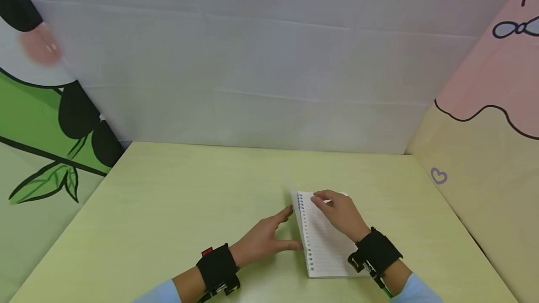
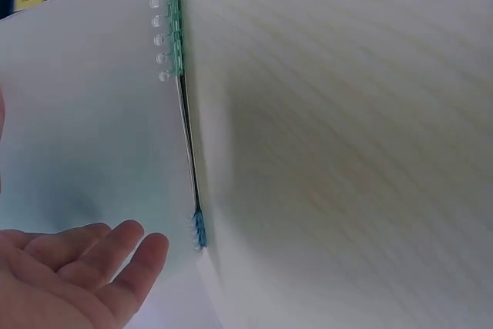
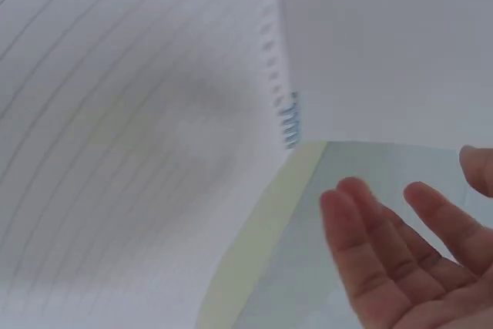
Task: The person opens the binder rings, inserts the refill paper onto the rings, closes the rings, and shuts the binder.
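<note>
A ring-bound notebook (image 1: 330,251) lies open on the table, its lined page facing up. Its pale cover (image 2: 92,98) stands raised along the left side, where green and blue binding rings (image 2: 177,36) run down the spine. Just left of that cover is my left hand (image 1: 265,242), thumb spread from the fingers and tips close to the binding. My right hand (image 1: 341,212) hovers over the upper part of the page, thumb and forefinger near each other. In the right wrist view its fingers (image 3: 370,244) are loosely extended beside the raised white sheet (image 3: 385,52), with nothing between them.
The pale yellow tabletop (image 1: 168,191) extends around the notebook. A white sheet wall (image 1: 252,69) closes off the back. Printed cartoon panels flank both sides, a green one (image 1: 33,111) at left and a pink and beige one (image 1: 484,153) at right.
</note>
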`<state>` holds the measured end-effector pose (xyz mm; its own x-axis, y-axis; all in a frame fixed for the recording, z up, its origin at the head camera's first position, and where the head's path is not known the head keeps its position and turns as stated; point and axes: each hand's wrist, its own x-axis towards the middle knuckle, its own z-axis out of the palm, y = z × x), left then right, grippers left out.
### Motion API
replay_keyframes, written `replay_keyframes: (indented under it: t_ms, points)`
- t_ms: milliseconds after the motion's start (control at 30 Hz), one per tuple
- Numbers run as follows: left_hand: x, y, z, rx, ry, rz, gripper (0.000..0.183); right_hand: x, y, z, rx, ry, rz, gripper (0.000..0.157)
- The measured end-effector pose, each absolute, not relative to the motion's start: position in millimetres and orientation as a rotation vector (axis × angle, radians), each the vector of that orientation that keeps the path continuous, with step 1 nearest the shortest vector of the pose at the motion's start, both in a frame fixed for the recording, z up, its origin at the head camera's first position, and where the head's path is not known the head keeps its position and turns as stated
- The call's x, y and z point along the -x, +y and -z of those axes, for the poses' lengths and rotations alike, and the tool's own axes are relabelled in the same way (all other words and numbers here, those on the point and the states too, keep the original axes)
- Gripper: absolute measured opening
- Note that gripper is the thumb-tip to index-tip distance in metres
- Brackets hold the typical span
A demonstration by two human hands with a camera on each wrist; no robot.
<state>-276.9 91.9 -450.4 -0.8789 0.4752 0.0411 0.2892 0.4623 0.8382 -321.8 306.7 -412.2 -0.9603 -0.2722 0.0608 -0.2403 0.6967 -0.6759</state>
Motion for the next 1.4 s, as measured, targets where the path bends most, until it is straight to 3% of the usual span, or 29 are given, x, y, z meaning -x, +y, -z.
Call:
replay_keyframes:
  t_ms: [333,567,1200,1333,1400]
  points:
    - [281,107,449,-0.728,2.48,-1.31,0.097,311,295,370,0.423,2.674,1.451,0.054]
    - [284,113,450,-0.826,2.501,-1.178,0.093,305,313,365,0.473,2.745,1.415,0.043]
    - [292,125,461,-0.914,2.669,-0.781,0.082,301,349,372,0.349,2.835,1.312,0.043]
    - [293,127,464,-0.954,2.685,-0.741,0.08,323,374,415,0.373,2.878,1.324,0.044]
    - [293,127,465,-0.967,2.691,-0.724,0.079,322,375,416,0.363,2.883,1.316,0.044]
